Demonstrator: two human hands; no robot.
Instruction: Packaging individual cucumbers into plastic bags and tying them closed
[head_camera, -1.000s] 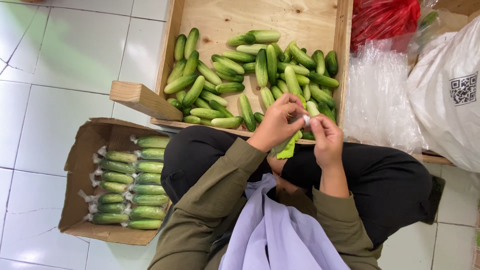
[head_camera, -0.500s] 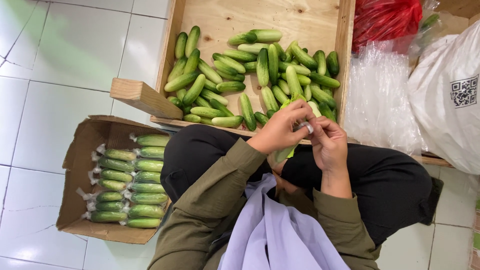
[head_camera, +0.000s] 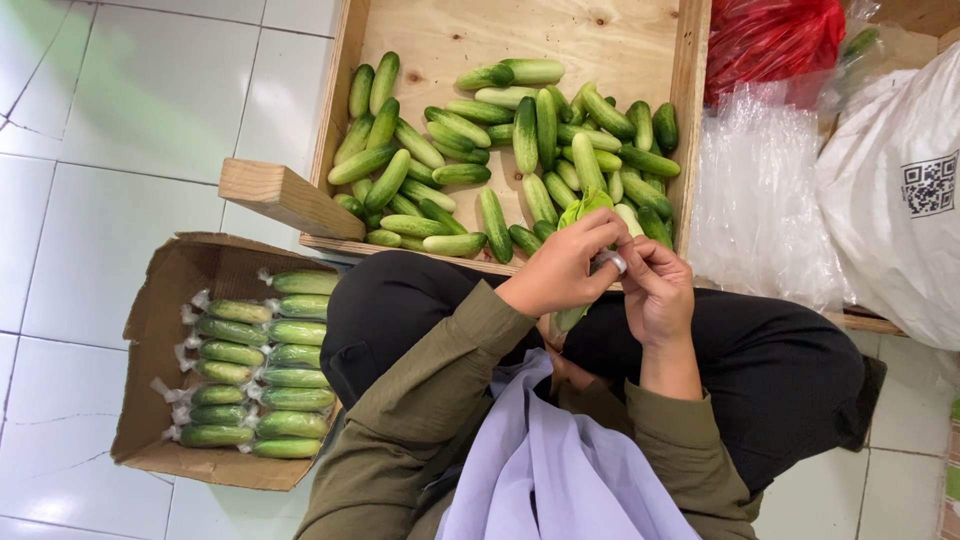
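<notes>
My left hand and my right hand meet over my lap, both closed on one cucumber in a clear plastic bag. The cucumber stands roughly upright between my palms, and its pale green top pokes out above my left fingers. A twisted white bit of the plastic is pinched between the fingertips of both hands. Just beyond my hands lies a wooden crate with several loose green cucumbers.
A cardboard box with several bagged cucumbers sits on the white tiled floor to my left. To the right of the crate are clear plastic bags, a red bag and a white sack.
My hands have drawn closer together and the bagged cucumber has turned more upright. The fingertips now pinch the plastic's end.
</notes>
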